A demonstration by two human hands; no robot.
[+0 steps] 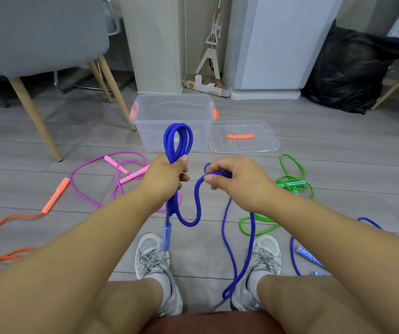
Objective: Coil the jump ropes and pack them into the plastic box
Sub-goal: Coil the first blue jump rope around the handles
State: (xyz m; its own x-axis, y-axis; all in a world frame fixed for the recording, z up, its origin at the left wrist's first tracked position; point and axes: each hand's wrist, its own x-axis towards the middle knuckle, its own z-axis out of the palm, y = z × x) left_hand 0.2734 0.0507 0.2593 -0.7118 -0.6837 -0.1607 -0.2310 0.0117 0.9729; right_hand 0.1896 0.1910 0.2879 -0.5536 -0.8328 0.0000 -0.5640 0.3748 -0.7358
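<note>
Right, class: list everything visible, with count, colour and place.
blue jump rope: one, blue, part-coiled in both hands
second blue rope: apparently one, blue, floor right
purple jump rope: one, purple, floor left
orange jump rope: one, orange, far left
green jump rope: one, green, floor right
plastic box: one, clear, ahead
lid: one, clear, beside box
chair: one, grey, upper left
bag: one, black, upper right
shoes: two, grey, bottom
left hand: one, grips coil
right hand: one, pinches rope

The left hand (167,175) gripped blue rope (178,141) loops before the plastic box (173,121); the right hand (235,178) pinched its slack.
</note>
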